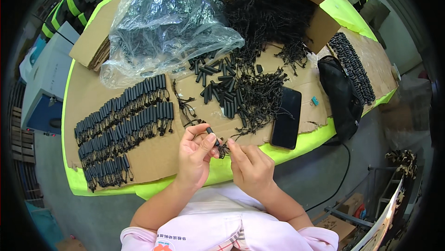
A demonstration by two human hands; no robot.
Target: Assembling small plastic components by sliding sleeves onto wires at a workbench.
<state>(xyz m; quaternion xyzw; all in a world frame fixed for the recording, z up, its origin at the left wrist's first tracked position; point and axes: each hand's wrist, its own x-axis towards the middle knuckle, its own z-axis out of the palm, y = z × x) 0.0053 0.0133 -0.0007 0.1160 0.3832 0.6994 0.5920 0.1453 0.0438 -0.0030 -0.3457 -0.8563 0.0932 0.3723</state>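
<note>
Between thumb and fingers, my left hand (197,156) pinches a short black tube (211,132) near the table's front edge. Black cord (223,150) hangs from the tube's lower end toward my right hand (252,165), whose thumb and forefinger are pressed together on it. Just beyond my hands lies a loose pile of black tubes (227,84), with a tangle of knotted black cords (262,96) to its right. On the left, rows of tubes with cord loops (123,121) rest on cardboard. A few separate cords (185,105) lie between the rows and the pile.
A black phone (286,119) and a black pouch (340,96) lie to the right. At the back stand a clear plastic bag (167,19) of dark pieces and a cardboard box (322,28) of black cords. More dark pieces (352,65) line the far right. Bright yellow cloth (315,137) edges the table.
</note>
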